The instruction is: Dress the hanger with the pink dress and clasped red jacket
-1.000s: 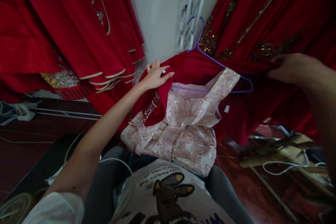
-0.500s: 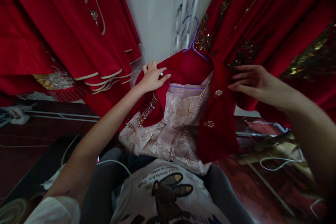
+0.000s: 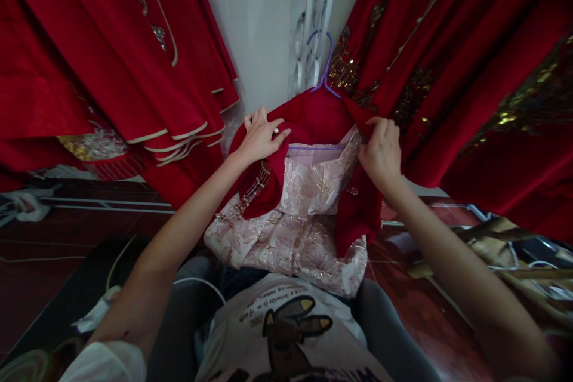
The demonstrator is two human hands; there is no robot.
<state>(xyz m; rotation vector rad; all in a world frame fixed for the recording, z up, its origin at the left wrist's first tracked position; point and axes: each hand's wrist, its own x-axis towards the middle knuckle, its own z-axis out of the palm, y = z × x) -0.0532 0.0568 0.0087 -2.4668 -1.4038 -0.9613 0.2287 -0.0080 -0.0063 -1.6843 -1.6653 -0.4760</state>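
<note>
Now my left hand (image 3: pixel 259 137) is clenched on the red jacket (image 3: pixel 313 116), bunching its front panel just left of the purple hanger (image 3: pixel 319 68). My right hand (image 3: pixel 380 152) pinches the jacket's other front edge just right of the hanger. Between my hands, below the hanger's bar, the pink brocade dress (image 3: pixel 304 215) shows under the jacket. Both garments hang lengthwise from the hanger: the hook points up and away from me, and the dress hem falls toward me onto my lap. Half a second ago my right hand lay open and flat, farther right of the hanger. It has since come in and closed on the cloth, while my left has kept its hold. Other red garments (image 3: pixel 111 71) hang on either side of the hanger.
</note>
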